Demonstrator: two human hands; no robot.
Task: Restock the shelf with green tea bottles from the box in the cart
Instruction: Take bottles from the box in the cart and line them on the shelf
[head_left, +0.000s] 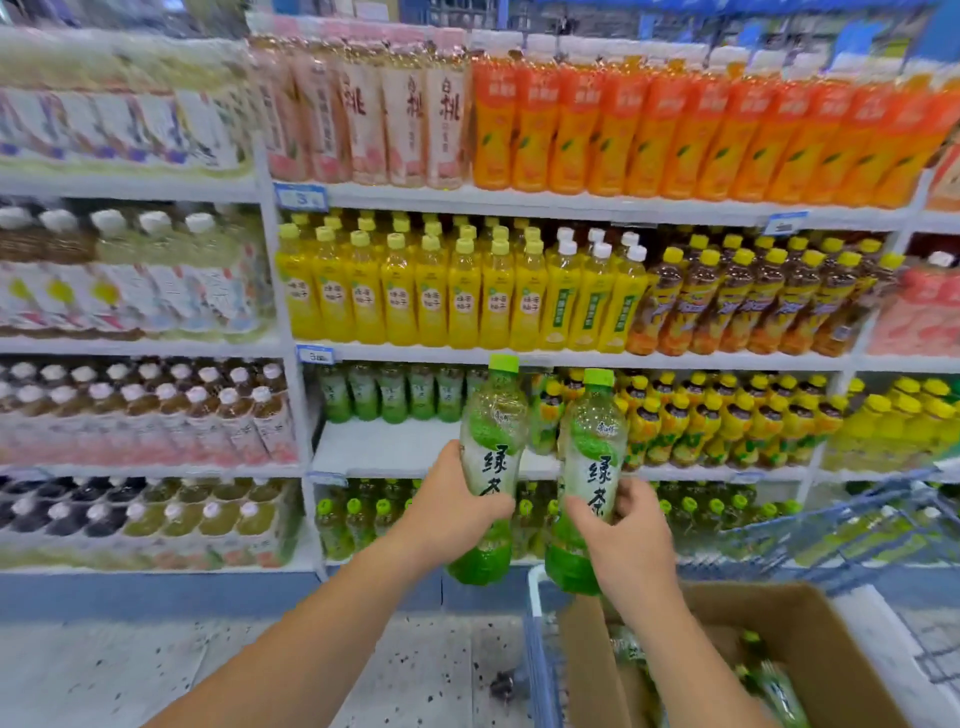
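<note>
Green tea bottles (491, 467) upright, one in each hand's grip.

Bright, even store lighting from overhead, with hardly any shadows. Soft blur throughout, heaviest on the left shelves (130, 270) and top edge. Strong wide-angle bending at the frame edges. Faint glare on bottle shoulders. Sharpest near the centre; box (810, 654) corner smeared.

Box (810, 649) cut off btm; price tags (300, 197) blurred
</note>
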